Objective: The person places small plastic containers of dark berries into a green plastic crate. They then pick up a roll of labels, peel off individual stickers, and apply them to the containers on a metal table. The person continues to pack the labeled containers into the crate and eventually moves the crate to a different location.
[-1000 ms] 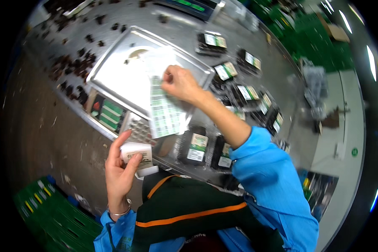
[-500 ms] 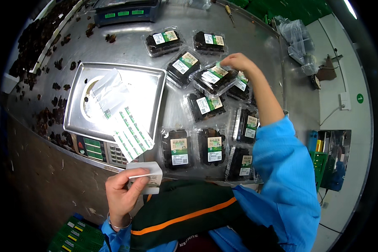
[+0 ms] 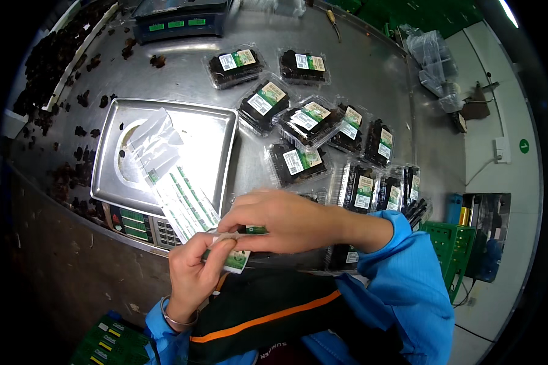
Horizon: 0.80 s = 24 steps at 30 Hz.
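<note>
Low over the table's front edge, my left hand (image 3: 195, 267) pinches a folded strip of white-and-green sticker labels (image 3: 236, 261). My right hand (image 3: 286, 220) meets it there, thumb and fingers closed at the strip's upper edge; the exact spot of contact is partly hidden. Beyond my hands lie several clear plastic clamshell boxes of dark, crinkled pieces, each with a label on its lid. One clamshell box (image 3: 310, 120) rests tilted on its neighbours. My right hand and forearm cover most of the nearest boxes.
At left a weighing scale's steel pan (image 3: 103, 164) carries a label sheet (image 3: 186, 198) and a clear plastic bag (image 3: 158, 137). A second scale (image 3: 179, 24) stands at the back. Dark scraps (image 3: 82, 97) litter the metal table's left side. A screwdriver-like tool (image 3: 333, 23) lies far off.
My right hand has left the tilted clamshell box and come down left to the label strip in my left hand. The strip has tilted, and my left hand has shifted slightly right.
</note>
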{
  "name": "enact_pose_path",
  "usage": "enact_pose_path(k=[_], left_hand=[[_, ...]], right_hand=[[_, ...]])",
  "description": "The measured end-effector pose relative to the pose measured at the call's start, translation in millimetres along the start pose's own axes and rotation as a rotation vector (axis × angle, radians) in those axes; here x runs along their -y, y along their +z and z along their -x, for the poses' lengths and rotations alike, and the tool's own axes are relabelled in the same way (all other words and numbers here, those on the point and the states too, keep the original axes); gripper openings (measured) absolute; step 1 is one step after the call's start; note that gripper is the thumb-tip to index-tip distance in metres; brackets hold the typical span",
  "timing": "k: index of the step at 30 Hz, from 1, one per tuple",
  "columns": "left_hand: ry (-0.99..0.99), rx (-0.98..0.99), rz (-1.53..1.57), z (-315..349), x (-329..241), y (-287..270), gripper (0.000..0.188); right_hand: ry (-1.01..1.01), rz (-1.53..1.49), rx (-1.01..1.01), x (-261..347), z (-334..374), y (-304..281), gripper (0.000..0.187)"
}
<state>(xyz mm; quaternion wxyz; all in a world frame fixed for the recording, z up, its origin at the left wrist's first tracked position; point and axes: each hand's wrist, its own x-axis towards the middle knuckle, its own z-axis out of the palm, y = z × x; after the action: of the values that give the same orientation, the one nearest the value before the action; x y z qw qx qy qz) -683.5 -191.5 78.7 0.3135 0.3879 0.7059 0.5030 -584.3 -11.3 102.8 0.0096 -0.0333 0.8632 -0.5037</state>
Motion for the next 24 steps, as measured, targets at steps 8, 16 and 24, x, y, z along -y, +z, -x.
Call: enact_pose_path(k=[8,16,24], left_hand=[[-0.299,-0.171,0.314,37,24,-34,0.011],[-0.401,-0.217,0.403,78,34,-33,0.014],[-0.378,-0.278,0.472,64,54,-29,0.013]], right_hand=[[0.259,0.007,-0.407,-50,-47,-36,0.021],[-0.033,0.365,-0.074,-70,-138,71,0.029],[0.015,0.468,-0.247,-112,-146,79,0.009]])
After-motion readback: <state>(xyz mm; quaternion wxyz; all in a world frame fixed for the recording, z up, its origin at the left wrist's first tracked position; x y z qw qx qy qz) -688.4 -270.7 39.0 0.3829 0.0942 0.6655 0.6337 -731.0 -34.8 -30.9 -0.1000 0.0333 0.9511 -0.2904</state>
